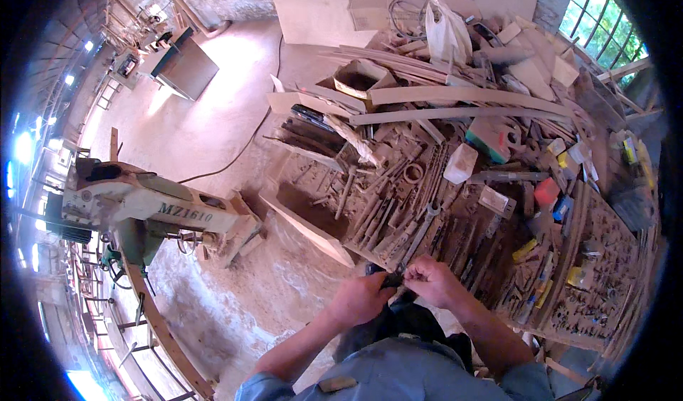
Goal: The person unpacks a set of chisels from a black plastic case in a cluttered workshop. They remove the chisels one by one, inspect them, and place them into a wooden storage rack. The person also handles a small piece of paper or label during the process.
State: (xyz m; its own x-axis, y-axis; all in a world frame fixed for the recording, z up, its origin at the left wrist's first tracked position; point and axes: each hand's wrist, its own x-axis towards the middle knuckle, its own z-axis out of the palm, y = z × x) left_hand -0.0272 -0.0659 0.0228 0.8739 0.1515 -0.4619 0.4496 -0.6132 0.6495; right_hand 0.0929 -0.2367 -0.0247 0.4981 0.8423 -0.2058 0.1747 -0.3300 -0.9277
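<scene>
— What are the hands doing?
— Low centre of the frame, left hand [359, 298] and right hand [429, 279] pinch a small dark part [390, 280] between them, beside the cluttered workbench [605, 280].
— Left side?
— A drilling machine [149, 209].

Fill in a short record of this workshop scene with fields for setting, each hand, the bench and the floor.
Setting: dusty woodworking shop seen from above
Left hand: closed on a small dark object at the bench edge
Right hand: pinching the same small dark object
Bench: covered with wrenches, wooden strips, coloured small boxes
Floor: sawdust, a black cable, a pale green machine at left
</scene>
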